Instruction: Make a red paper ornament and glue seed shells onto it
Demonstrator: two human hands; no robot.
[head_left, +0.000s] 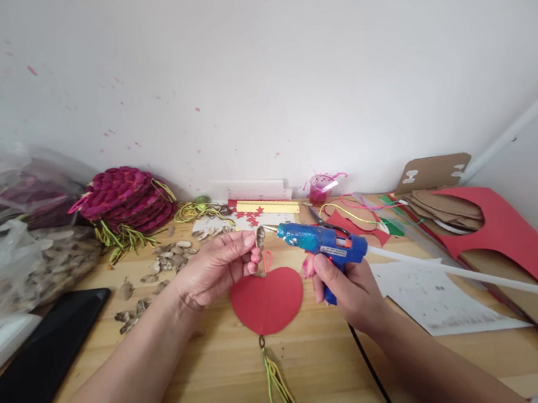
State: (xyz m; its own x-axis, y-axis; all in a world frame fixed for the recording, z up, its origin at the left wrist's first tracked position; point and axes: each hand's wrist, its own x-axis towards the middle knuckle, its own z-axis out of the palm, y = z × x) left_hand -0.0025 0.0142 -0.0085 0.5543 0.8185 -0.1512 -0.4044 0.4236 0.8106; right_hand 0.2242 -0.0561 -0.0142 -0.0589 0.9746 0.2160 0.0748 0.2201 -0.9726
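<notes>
Between the fingertips of my left hand (225, 262) is a small brown shell (260, 236), held above a red heart (268, 301). My right hand (345, 284) grips a blue glue gun (323, 242), its metal nozzle pointing left and close to the shell. A long white glue stick (466, 272) sticks out of the gun's back end. The heart lies flat on the wooden table (200, 387), with a small loop at its top and a yellow-green tassel (278, 385) hanging from its lower tip.
Loose shells (171, 256) lie left of the heart, near a black tablet-like slab (45, 363), a bag of shells (55, 260) and stacked magenta pieces (122, 200). A yellow ruler (267, 206) and a magenta cup (320, 188) stand behind. Right: white paper (435, 298), red cut-out sheet (523, 244).
</notes>
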